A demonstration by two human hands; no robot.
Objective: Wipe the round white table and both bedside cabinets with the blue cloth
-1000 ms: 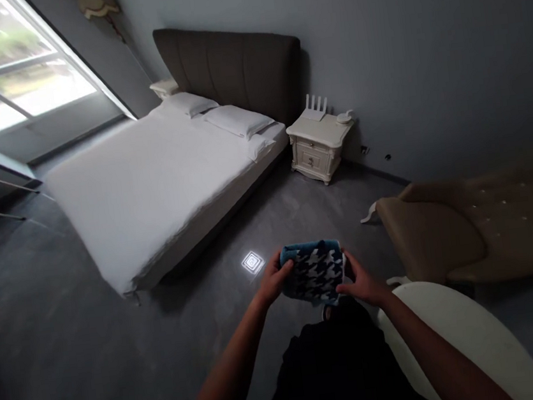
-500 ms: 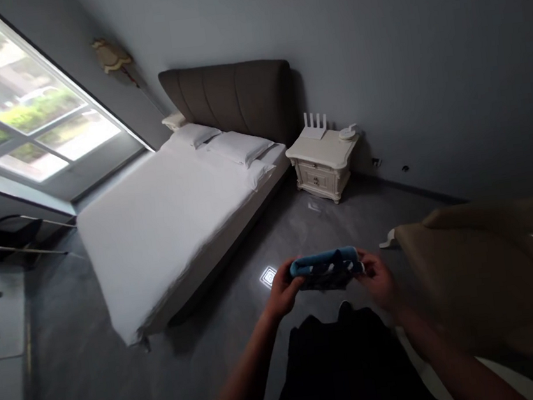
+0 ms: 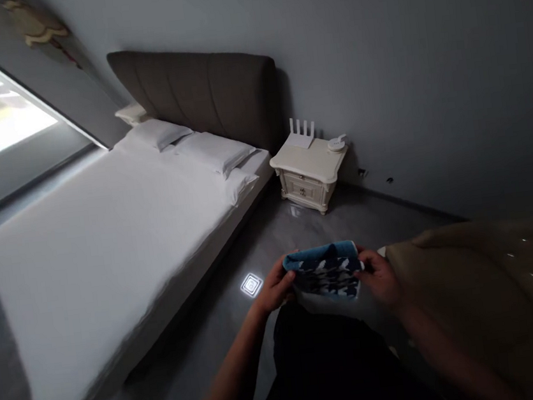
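Note:
Between my two hands hangs a folded towel [image 3: 325, 273], blue along its top fold, with a dark navy and white pattern on the side facing me. My left hand [image 3: 273, 284] grips its left end, thumb on the near face. At the right end my right hand [image 3: 378, 274] pinches the edge of the cloth. The towel is held in the air in front of my body, above the grey floor. Fingers behind the cloth are partly hidden.
A bed with a white sheet [image 3: 121, 236] and white pillows [image 3: 213, 151] fills the left. Ahead stands a cream nightstand [image 3: 306, 173] bearing a white router [image 3: 301, 135] and a small white device [image 3: 337, 144]. A brown tufted sofa [image 3: 468, 280] is close on my right.
My view has turned and moved nearer the bed and nightstand. The towel has tilted or dropped open a little, showing more of its patterned side. Both hands keep their hold.

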